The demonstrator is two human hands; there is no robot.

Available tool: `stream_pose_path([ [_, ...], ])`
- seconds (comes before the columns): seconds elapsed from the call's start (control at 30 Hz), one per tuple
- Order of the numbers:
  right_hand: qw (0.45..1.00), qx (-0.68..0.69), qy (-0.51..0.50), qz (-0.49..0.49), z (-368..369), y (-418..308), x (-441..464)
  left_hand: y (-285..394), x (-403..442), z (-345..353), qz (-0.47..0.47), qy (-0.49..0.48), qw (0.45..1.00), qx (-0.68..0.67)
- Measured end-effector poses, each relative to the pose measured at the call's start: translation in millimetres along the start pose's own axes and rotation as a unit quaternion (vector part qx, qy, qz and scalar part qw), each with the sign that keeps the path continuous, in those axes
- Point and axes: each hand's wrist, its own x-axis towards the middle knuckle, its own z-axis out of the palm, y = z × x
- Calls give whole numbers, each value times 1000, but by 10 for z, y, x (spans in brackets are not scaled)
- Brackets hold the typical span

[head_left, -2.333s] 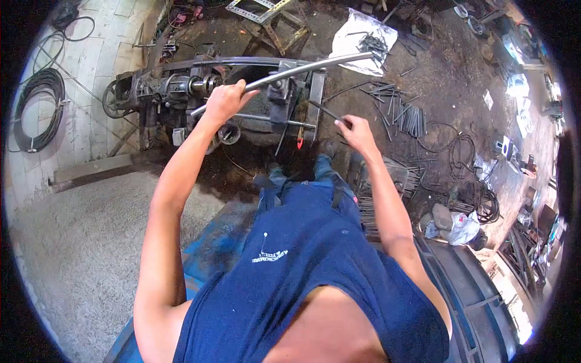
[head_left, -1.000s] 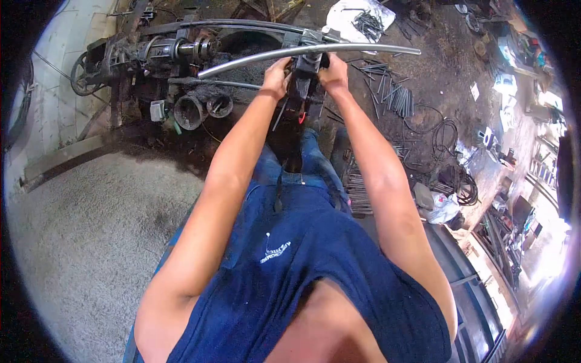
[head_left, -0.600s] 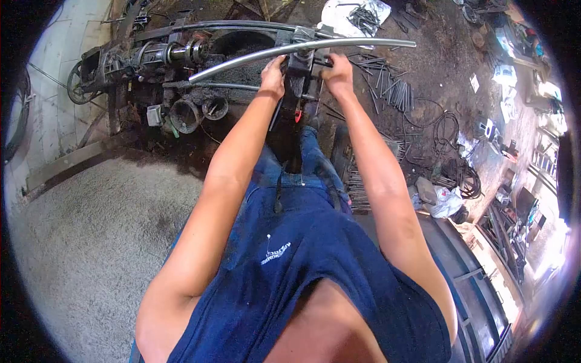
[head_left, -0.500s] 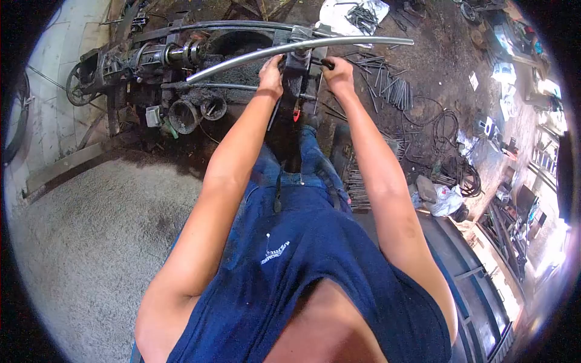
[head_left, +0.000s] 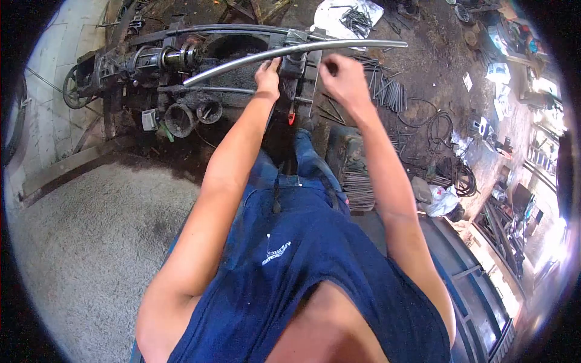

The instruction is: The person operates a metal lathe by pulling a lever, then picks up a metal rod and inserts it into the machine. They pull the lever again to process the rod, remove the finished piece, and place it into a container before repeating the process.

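Observation:
A long silvery metal bar [head_left: 363, 43] lies across the dark, greasy machine [head_left: 293, 63] and looks curved through the wide lens. My left hand [head_left: 267, 78] is at the machine's near side, just under the bar. Its fingers are closed against the block there, and what they grip is hidden. To the right of the block is my right hand [head_left: 344, 77], its fingers curled with thumb and forefinger forming a loop. A dark spot shows inside that loop, too small to name. Below the block, a small red-orange part [head_left: 292, 118] hangs.
Several metal rods [head_left: 387, 91] lie on the dirty floor to the right, with a coiled black cable [head_left: 442, 127] beyond them. More rods [head_left: 360, 190] are stacked near my legs. A white sheet [head_left: 333, 21] with dark pieces lies behind the machine. A handwheel [head_left: 74, 86] is at the far left.
My right hand has turned and shifted slightly right and nearer; the black handle it gripped no longer shows clearly. My left hand has lowered slightly. The bar appears slightly further left and lower.

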Motion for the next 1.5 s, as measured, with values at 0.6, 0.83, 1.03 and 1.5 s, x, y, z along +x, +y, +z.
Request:
stream_pose_path([
  [0.6,936,-313,-148,-62,-211,-552,-292,100,17,-19,-58,-2,998,38],
  [0.83,929,-227,-24,-293,-427,-585,224,-212,312,-139,-10,-107,994,-14],
  [1.03,900,-351,-170,-194,-398,-277,628,-17,44,-40,-1,-55,996,-68],
  [1.5,957,-76,-279,-35,-377,-872,21,-82,159,-123,56,-121,991,-29],
])
